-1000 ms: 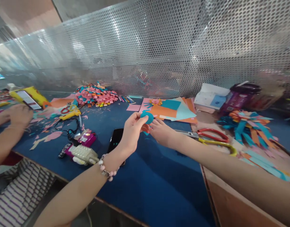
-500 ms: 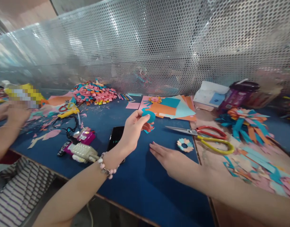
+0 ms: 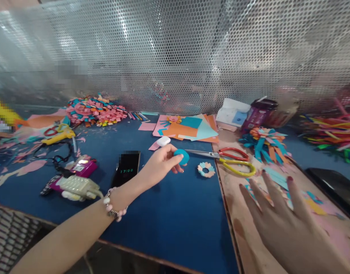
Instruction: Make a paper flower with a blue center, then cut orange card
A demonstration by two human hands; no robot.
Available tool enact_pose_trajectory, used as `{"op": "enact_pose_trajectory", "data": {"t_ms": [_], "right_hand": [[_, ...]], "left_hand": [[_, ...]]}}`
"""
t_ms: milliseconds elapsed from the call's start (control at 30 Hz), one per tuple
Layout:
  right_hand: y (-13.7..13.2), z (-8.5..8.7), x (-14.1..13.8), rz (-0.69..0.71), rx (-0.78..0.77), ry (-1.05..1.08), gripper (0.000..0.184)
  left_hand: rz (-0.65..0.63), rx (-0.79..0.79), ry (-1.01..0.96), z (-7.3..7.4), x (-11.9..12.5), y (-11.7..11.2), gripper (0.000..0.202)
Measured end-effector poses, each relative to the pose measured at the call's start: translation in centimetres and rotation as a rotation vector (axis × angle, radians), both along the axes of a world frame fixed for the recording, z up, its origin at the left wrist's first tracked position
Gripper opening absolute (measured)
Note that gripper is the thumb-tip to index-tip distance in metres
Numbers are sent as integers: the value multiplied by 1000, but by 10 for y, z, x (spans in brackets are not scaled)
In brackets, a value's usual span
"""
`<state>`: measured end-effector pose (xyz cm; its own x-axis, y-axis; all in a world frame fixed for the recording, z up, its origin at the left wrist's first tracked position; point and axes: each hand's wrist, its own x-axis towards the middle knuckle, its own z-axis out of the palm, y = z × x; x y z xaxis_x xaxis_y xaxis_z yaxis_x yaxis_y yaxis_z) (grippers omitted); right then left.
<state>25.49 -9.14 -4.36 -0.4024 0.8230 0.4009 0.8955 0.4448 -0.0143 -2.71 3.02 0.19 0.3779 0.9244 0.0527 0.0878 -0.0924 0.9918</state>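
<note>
Between the thumb and fingers of my left hand (image 3: 163, 163) is a round blue paper disc (image 3: 181, 156), held above the blue tabletop (image 3: 169, 220). Just behind that hand lies a small white rounded case (image 3: 163, 141). A ring of pale blue and peach paper petals (image 3: 206, 169) rests flat to the right of the disc. My right hand (image 3: 286, 220) is spread with fingers apart, over paper scraps (image 3: 317, 201) on the brown board. Scissors (image 3: 234, 160) with one red and one yellow handle lie between my hands, blades pointing left.
A phone (image 3: 126, 167) and a cream-and-purple plug strip (image 3: 77, 182) lie at left, near a yellow glue gun (image 3: 59, 135). Behind are a paper-scrap heap (image 3: 95, 110) and coloured sheets (image 3: 189, 129). A blue-orange paper flower (image 3: 266, 144) and dark phone (image 3: 334, 190) lie right.
My right hand has moved right from the blue tabletop to over the scraps, fingers spreading. My left hand still holds the blue disc, and the white case has come into sight. The view has shifted right.
</note>
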Motion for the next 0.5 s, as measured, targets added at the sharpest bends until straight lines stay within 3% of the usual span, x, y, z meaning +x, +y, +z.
{"op": "enact_pose_trajectory", "data": {"t_ms": [100,167,333,400,500], "right_hand": [[17,6,-28,54,108,-53,48],[32,10,-49,142,73,70,39],[61,11,-83,9,-417,668,25],[66,6,-87,14,-580,810,21],[65,-2,-88,64,-701,915,24]], "left_hand": [[-132,-16,105,-7,3,-3,14],[-188,-3,157,-11,4,-4,14],[-256,29,221,-15,5,-6,17],[-242,48,240,-15,6,-7,17],[-227,71,272,-15,7,-9,18]]}}
